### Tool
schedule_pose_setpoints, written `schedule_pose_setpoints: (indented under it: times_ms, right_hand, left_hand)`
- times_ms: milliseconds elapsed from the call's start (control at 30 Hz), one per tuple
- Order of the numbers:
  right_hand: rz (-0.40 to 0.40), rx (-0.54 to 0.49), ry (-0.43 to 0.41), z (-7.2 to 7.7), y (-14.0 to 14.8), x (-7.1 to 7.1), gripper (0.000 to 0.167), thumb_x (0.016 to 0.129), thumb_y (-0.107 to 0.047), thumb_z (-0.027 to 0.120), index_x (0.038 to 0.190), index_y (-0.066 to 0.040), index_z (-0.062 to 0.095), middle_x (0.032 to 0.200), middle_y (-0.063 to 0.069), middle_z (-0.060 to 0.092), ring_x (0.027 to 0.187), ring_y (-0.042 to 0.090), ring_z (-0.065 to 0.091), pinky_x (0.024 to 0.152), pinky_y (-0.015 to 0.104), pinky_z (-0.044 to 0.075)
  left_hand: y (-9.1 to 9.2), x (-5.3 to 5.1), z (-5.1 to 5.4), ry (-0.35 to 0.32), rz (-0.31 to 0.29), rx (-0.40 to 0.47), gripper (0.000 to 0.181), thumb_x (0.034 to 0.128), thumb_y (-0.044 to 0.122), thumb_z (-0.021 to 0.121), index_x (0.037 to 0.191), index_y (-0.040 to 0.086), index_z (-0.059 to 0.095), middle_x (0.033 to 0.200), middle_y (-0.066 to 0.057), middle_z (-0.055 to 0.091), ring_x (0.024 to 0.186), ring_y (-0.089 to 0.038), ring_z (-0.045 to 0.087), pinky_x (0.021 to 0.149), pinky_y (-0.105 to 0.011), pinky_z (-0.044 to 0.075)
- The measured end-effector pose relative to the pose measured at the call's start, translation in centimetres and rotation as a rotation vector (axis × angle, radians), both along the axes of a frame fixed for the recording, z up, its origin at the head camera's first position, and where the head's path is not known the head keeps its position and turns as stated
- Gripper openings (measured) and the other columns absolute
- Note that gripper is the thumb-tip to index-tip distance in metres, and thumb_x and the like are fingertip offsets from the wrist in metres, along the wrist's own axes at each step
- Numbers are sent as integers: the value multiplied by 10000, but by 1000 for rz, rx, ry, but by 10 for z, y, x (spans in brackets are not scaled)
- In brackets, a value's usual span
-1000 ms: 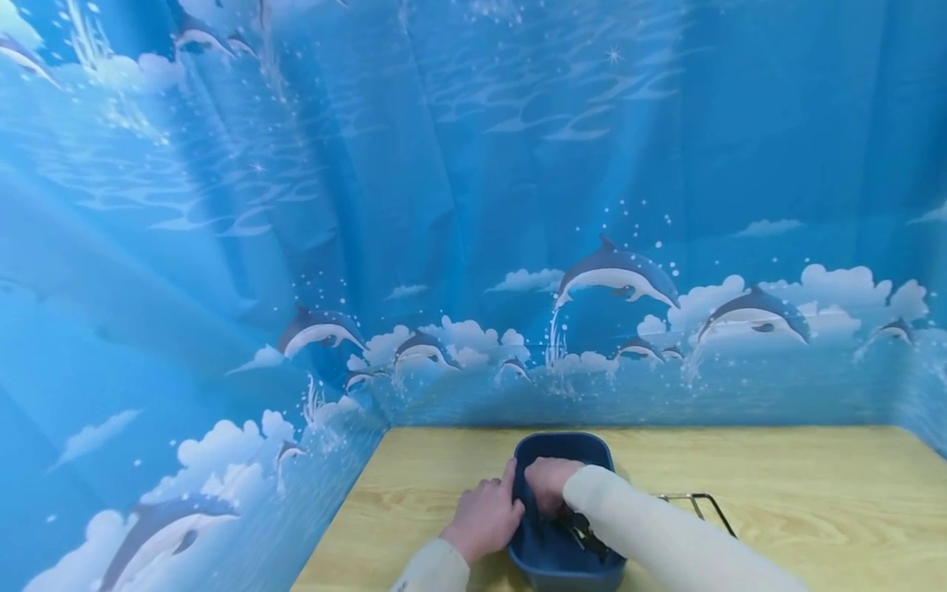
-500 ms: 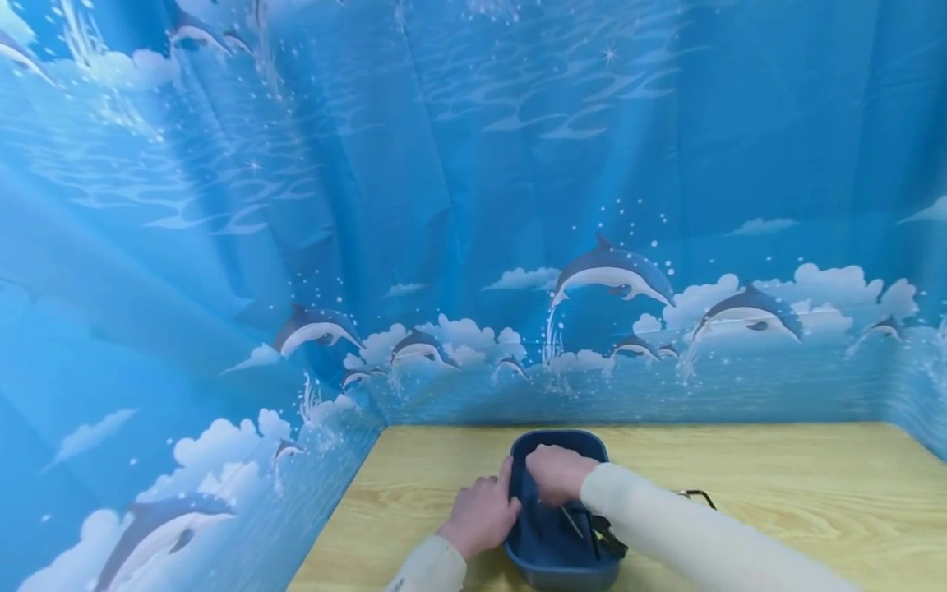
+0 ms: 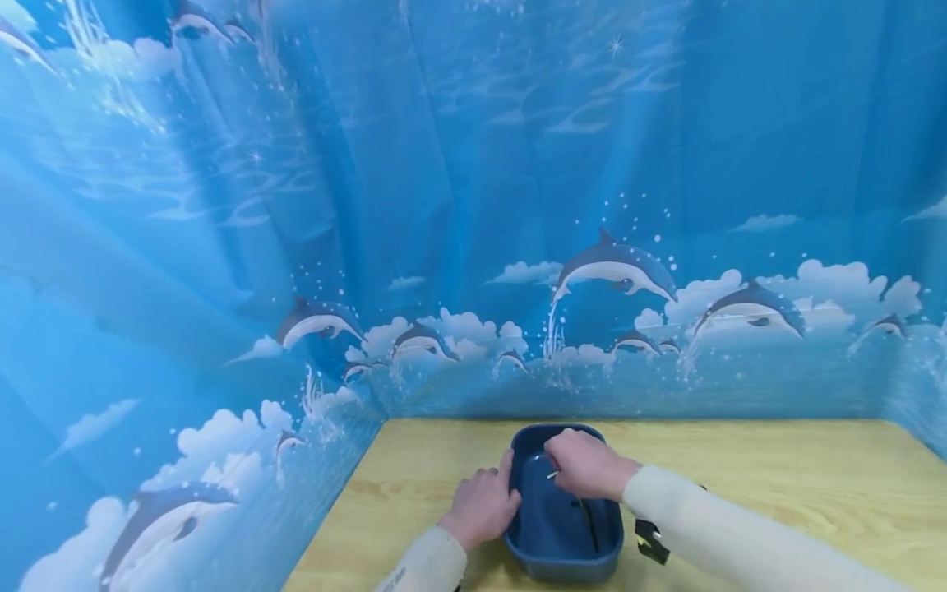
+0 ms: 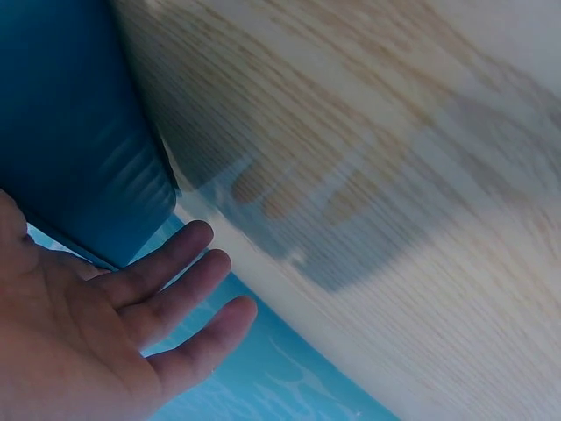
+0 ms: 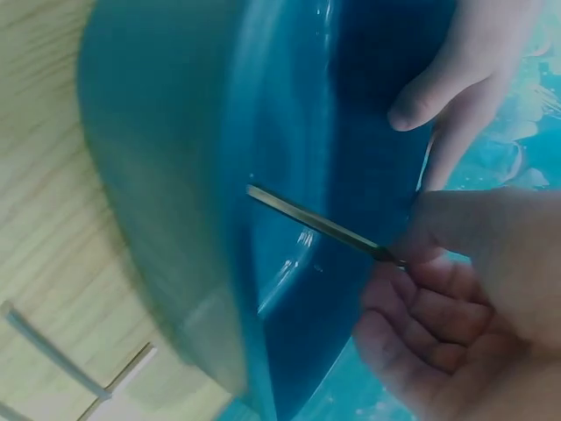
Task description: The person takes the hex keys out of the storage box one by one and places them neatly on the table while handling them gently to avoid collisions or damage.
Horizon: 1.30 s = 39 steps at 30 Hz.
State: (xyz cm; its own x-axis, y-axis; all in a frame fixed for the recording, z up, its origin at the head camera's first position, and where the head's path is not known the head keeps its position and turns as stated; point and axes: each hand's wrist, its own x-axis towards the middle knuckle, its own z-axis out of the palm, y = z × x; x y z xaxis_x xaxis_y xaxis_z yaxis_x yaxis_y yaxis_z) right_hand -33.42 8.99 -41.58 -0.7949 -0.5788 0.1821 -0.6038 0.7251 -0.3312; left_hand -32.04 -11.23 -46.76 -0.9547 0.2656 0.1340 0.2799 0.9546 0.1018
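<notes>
My left hand [image 3: 484, 506] holds the left rim of a dark blue rectangular tub [image 3: 602, 567] on the table. In the right wrist view its thumb lies over the rim, and in the left wrist view the other fingers [image 4: 180, 281] extend loosely outside. Over the tub's far part, my right hand [image 3: 592, 466] pinches a thin metal rod [image 5: 316, 221] between thumb and fingers. The rod's long end slants across the tub's opening. From the head, a light tip shows beside the fingers. A dark strip [image 3: 590, 530] runs below; I cannot tell whether it is the same rod.
A thin metal frame [image 5: 79, 377] lies on the wood-grain table [image 3: 436, 460] right of the tub; my sleeve hides it in the head view. A dolphin-print blue curtain [image 3: 459, 247] stands behind and left of the table. A dark wrist device [image 3: 651, 543] hangs by my right cuff.
My right hand has risen out of the tub and moved right and away from me. The light rod tip has come into view. My left hand stays at the rim.
</notes>
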Motion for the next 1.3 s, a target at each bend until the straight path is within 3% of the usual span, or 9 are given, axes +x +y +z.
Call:
schedule_pose_setpoints:
  times_ms: [167, 367, 567, 733, 833, 967, 1300]
  right_hand:
    - [-8, -48, 12, 7, 11, 5, 269, 869, -40, 664, 700, -189, 518, 575, -83, 425, 485, 53, 398, 489, 228, 327]
    - [-46, -109, 37, 13, 28, 14, 242, 872, -32, 618, 729, -182, 493, 580, -84, 390, 489, 37, 363, 507, 224, 334]
    - [-101, -174, 1, 21, 51, 22, 221, 847, -8, 605, 739, -161, 487, 593, -68, 424, 492, 35, 363, 537, 230, 363]
    - [-179, -178, -11, 27, 71, 27, 223, 850, -28, 645, 749, -165, 501, 622, -38, 483, 520, 73, 417, 552, 249, 379]
    - [-206, -169, -22, 25, 82, 29, 220, 838, -33, 662, 752, -165, 509, 640, -34, 495, 547, 88, 419, 552, 255, 374]
    - [-226, -155, -55, 21, 97, 32, 211, 824, -36, 674, 755, -159, 517, 650, -32, 508, 558, 92, 426, 552, 255, 377]
    - [-266, -105, -79, 16, 134, 31, 217, 811, -58, 712, 753, -140, 520, 649, -10, 498, 564, 115, 427, 547, 274, 368]
  left_hand:
    - [-2, 0, 3, 12, -10, 10, 624, 968, 370, 544, 1524, 119, 413, 1152, -147, 696, 1050, -310, 658, 843, -546, 517]
    - [-2, -1, -1, 9, -8, 31, 621, 974, 380, 533, 1529, 132, 410, 1162, -150, 693, 1061, -312, 657, 850, -553, 516]
    - [-1, -2, -3, -6, -9, 42, 621, 982, 359, 529, 1540, 123, 394, 1187, -159, 688, 1078, -317, 655, 863, -555, 517]
    - [-2, -1, -2, 38, -17, 18, 627, 973, 373, 530, 1534, 121, 403, 1164, -159, 697, 1047, -312, 666, 838, -535, 524]
    - [-3, 2, -1, 29, -12, 11, 635, 970, 382, 533, 1536, 126, 400, 1169, -160, 698, 1052, -315, 666, 846, -533, 523]
    - [-3, 4, 0, 5, -6, 15, 633, 972, 374, 530, 1538, 125, 395, 1180, -164, 693, 1065, -322, 661, 861, -536, 521]
    - [-3, 1, -1, 42, -18, 20, 633, 965, 361, 538, 1531, 113, 403, 1142, -161, 701, 1031, -318, 669, 819, -533, 528]
